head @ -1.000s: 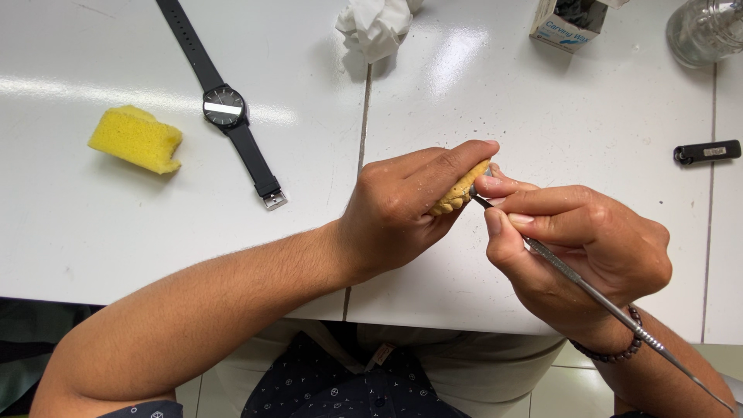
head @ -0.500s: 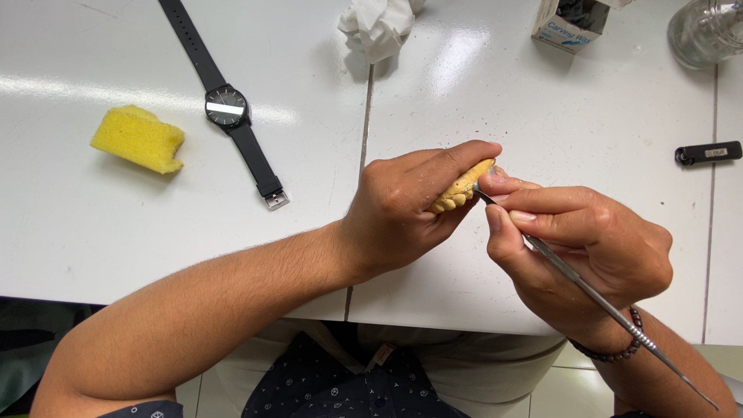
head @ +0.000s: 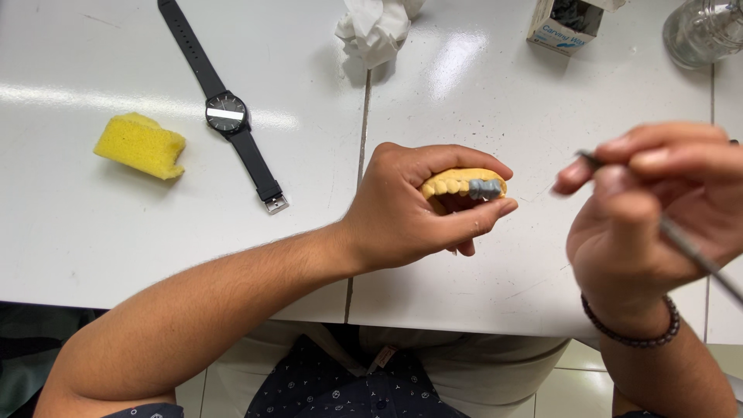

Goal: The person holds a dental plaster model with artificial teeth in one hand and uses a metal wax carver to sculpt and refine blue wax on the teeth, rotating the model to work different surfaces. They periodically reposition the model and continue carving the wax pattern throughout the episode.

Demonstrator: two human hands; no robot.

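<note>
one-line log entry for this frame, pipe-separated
left hand: grips yellow dental model, grey wax teeth showing | right hand: holds metal carving tool, clear of model | table: sponge, wristwatch

Yellow sponge (head: 141, 145), black watch (head: 227, 114), tissue (head: 374, 28), box (head: 563, 23), glass jar (head: 706, 31).

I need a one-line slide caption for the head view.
Left hand holds a yellow dental cast; right hand grips a thin metal tool apart from it.

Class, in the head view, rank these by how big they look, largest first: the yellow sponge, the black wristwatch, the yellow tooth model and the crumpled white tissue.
1. Black wristwatch, longest by its strap.
2. Yellow sponge and crumpled white tissue: they look alike, and the tissue is cut off by the picture's edge, so unranked.
3. Yellow tooth model, partly hidden in the left hand.
</note>
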